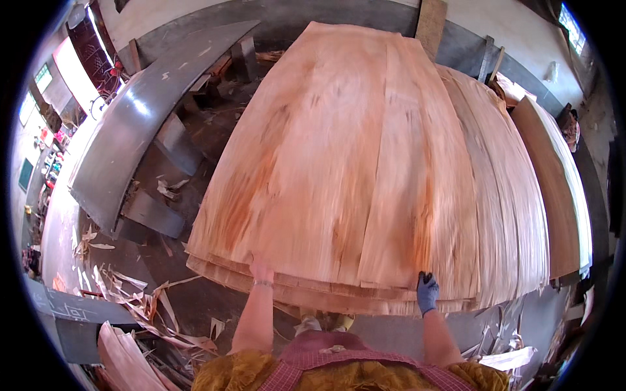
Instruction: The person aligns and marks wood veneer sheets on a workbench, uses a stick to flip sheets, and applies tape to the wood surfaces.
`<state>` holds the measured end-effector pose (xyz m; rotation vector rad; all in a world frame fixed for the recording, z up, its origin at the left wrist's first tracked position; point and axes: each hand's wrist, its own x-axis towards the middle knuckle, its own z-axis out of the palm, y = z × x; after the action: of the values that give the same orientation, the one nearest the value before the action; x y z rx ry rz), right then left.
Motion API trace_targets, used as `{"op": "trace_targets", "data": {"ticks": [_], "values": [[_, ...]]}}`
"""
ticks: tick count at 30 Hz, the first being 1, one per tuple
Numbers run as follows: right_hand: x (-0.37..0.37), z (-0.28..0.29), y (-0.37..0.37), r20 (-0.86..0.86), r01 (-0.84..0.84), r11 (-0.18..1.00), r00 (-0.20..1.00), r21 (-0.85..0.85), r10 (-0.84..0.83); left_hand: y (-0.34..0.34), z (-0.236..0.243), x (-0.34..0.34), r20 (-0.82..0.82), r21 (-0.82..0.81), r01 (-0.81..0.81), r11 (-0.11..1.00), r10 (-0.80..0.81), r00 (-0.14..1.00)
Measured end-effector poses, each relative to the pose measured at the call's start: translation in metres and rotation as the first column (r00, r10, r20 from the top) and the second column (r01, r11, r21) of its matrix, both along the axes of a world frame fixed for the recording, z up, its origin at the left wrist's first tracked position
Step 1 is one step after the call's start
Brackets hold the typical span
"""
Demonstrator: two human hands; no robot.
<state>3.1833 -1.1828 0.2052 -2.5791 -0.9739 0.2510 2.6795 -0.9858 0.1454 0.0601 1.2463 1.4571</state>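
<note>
A large stack of thin wood veneer sheets (313,163) spreads out in front of me, pale pink-brown with orange streaks. Its top sheet looks smeared by motion. At the near edge, left of the middle, my bare left hand (262,270) is closed on the top veneer sheet, its fingers partly blurred. Farther right, my right hand (427,293), in a blue-grey glove with dark fingertips, grips the same near edge. Layers of lower veneer sheets (319,298) show just below the top one. Overlapping veneer sheets (502,189) lie along the right side.
A long grey metal table (140,107) on block-like supports stands to the left. Torn veneer strips (147,300) litter the floor at lower left. A darker board stack (548,189) stands at the far right. An upright plank (431,29) leans against the back wall.
</note>
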Motion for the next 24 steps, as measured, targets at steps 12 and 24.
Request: {"op": "trace_targets", "data": {"ticks": [12,24], "values": [[0.052,-0.050,-0.027,-0.231,0.114,0.978,0.970,0.176,-0.072,-0.007,0.016,0.022,-0.377,0.081,0.284,0.956,-0.234,0.896],[-0.002,-0.066,-0.047,-0.005,-0.099,0.993,0.995,-0.070,0.099,-0.005,-0.002,-0.038,-0.578,-0.355,-0.403,0.843,0.141,0.804]]}}
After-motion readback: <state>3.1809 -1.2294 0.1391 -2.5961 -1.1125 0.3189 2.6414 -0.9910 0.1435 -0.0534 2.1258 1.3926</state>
